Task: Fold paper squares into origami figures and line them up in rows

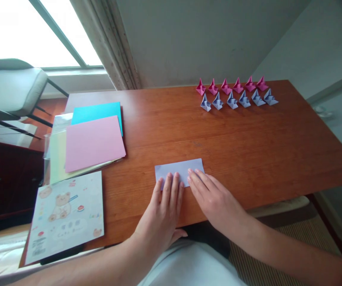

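A pale lavender sheet of paper (177,166), a narrow rectangle that looks folded, lies flat near the front edge of the table. My left hand (162,210) rests on its lower left part with the fingers stretched out. On its right part lie the fingertips of my right hand (214,194), also outstretched and flat. The paper's near edge is partly hidden under my fingers. Towards the back right stand a row of pink folded paper figures (225,86) and, in front of them, a row of lavender folded paper figures (232,101), several in each.
Left on the wooden table (153,119) are pink paper sheets (95,143), a blue sheet (96,109) and yellow sheets (57,155). Nearer lies a pad with a bear drawing (66,216). A chair (12,89) stands beyond the left edge; a wall (195,43) borders the back.
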A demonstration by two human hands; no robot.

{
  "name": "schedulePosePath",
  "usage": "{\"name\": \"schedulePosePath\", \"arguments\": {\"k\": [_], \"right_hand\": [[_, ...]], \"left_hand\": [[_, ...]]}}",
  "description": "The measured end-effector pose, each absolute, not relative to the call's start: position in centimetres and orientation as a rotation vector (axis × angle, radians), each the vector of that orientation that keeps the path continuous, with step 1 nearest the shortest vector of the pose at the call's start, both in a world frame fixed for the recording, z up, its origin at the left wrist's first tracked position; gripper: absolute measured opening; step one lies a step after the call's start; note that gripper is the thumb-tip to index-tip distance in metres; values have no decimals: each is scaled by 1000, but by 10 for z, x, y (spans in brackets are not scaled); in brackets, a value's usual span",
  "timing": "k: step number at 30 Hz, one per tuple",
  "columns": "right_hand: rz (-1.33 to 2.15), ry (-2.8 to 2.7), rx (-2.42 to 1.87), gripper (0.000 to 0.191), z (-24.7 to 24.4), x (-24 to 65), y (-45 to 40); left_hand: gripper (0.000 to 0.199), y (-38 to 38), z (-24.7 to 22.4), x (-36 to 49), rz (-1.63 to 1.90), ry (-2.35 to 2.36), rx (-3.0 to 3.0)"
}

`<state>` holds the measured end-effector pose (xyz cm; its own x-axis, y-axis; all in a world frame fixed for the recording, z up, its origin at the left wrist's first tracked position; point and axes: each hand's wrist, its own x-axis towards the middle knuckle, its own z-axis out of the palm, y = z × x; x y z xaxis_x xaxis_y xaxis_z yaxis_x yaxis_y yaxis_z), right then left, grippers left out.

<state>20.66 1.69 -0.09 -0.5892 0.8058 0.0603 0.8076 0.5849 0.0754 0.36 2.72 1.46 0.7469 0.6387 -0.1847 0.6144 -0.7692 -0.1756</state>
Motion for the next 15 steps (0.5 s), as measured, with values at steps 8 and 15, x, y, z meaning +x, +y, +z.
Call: {"name": "schedulePosePath", "arguments": {"k": [8,15], "right_hand": [[-90,-2747,-1420,50,4,208,22],[122,-2620,-1386,40,8,212,34]], "left_hand": [[107,11,20,-23,252,-1166,-2777],[80,12,31,-32,100,-1314,-2739]]}}
